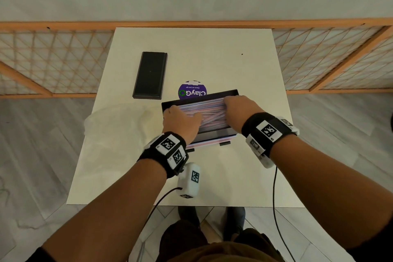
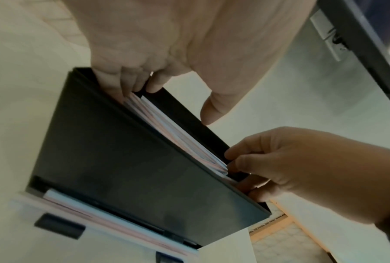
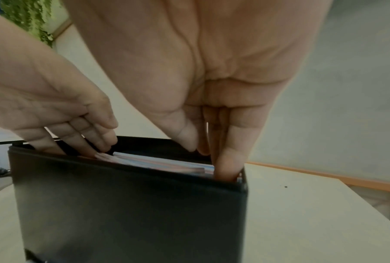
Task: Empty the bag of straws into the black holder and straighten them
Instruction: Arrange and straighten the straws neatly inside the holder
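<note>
Holders: we count one (image 1: 221, 93)
Lids: one (image 1: 150, 75)
Round tubs: one (image 1: 192, 91)
Bags: one (image 1: 119, 121)
Hands: two
Straws (image 1: 212, 110): too many for us to count

Bare forearms, black wristbands (image 1: 163, 152) that carried white blocks with black square markers, thin black cables (image 1: 276, 208) that trailed toward the lower frame

Both forearms are extended forward; left hand (image 1: 180, 120) and right hand (image 1: 240, 107) are angled down, fingers straight.

Even soft light; head view edges warped, wrist views blurry, dim.
</note>
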Motion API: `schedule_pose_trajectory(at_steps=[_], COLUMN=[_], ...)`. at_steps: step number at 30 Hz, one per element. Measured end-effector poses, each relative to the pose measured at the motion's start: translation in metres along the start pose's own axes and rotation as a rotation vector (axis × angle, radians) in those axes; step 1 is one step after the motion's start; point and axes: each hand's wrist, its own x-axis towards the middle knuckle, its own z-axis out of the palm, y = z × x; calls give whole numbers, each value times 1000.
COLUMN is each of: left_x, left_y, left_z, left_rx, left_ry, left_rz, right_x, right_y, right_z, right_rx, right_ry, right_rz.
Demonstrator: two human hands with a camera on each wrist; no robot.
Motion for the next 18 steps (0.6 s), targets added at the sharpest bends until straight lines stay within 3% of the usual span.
schedule_pose_trajectory(at_steps=[4, 12, 18], left_x=[-4, 4, 9], left_y=[1, 18, 12], left_z=[4, 15, 10], left_rx=[32, -10, 42], left_ry=[21, 108, 98], left_rz=[7, -181, -186], right_x=[-5, -4, -8], right_y=[-4, -23, -9], right_z=[-6, 1, -8], right_rx=[12, 84, 199], right_ry=[20, -73, 36], right_rz=[45, 62, 116])
